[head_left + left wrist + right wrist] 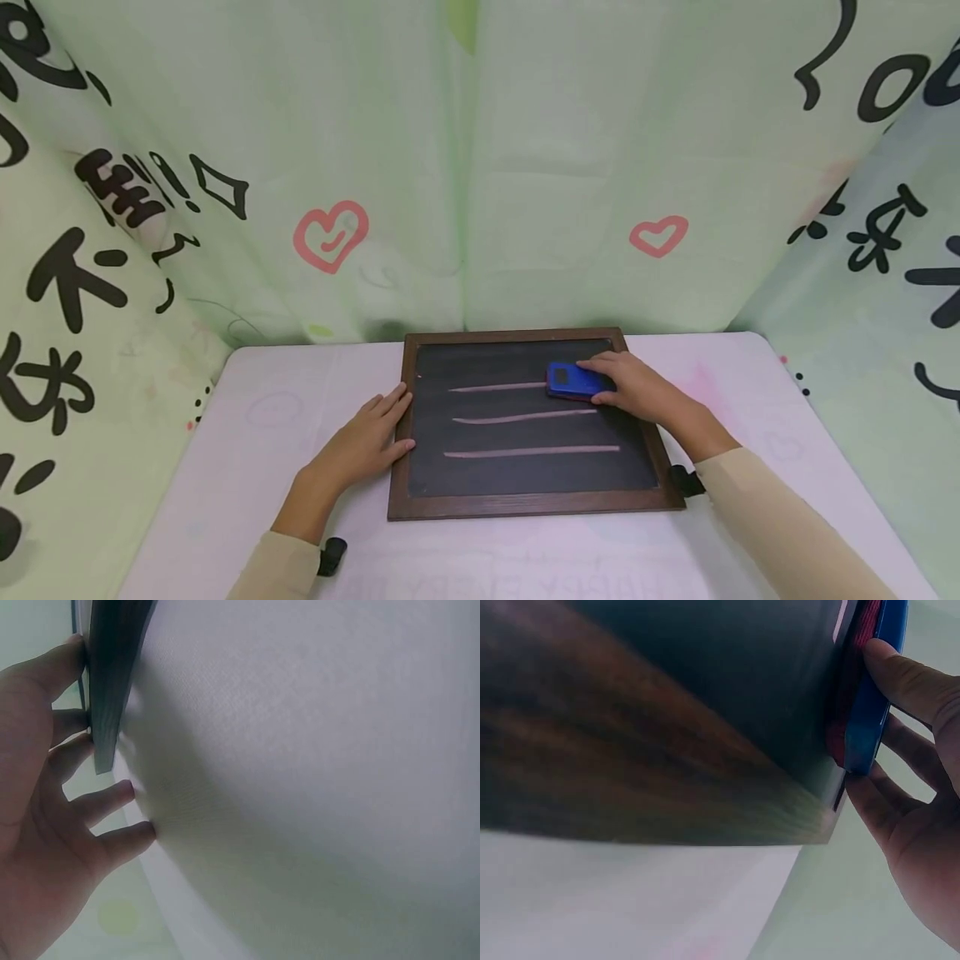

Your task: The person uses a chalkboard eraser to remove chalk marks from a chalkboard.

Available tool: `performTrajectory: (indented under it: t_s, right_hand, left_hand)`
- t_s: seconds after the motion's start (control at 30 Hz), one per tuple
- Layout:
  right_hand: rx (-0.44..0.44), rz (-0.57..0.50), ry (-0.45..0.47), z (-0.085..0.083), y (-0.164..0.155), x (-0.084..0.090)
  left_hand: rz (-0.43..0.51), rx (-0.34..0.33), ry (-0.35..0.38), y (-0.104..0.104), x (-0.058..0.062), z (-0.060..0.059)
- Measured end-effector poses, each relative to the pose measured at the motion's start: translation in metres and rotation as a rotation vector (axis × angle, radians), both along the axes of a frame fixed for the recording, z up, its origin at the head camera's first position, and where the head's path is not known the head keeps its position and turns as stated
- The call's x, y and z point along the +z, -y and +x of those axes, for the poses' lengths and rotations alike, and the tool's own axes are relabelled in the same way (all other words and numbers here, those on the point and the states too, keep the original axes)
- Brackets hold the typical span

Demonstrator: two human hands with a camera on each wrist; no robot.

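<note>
The right hand (pixel 637 387) gripped a blue eraser (pixel 573 380) on the chalkboard (pixel 525 500) near the desk's (pixel 262 417) far edge. The spread left hand (pixel 367 442) steadied the frame. The top chalk line (pixel 495 387) looked partly wiped; two remained.

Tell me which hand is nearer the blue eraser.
Right. The right hand grips the blue eraser on the chalkboard; the left hand rests on the board's left frame, apart from it.
</note>
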State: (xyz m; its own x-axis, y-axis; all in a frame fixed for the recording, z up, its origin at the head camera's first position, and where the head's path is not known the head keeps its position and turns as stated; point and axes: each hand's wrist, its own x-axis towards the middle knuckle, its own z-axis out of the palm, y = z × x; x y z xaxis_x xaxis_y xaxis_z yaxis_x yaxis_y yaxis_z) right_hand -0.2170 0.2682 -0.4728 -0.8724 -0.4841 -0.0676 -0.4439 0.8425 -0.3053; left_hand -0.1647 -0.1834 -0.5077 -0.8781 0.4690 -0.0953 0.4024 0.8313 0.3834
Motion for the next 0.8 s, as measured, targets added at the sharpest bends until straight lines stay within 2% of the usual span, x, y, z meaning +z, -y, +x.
performTrajectory:
  t_s: [0.53,0.8]
  right_hand:
    - [0.085,0.027,-0.036,-0.011,0.036,-0.001]
    - [0.113,0.060,-0.017,-0.016,0.064,0.000]
  left_hand:
    - [-0.001,0.003,-0.019,0.001,-0.001,0.000]
    - [0.010,-0.003,-0.030,0.001,-0.002,0.000]
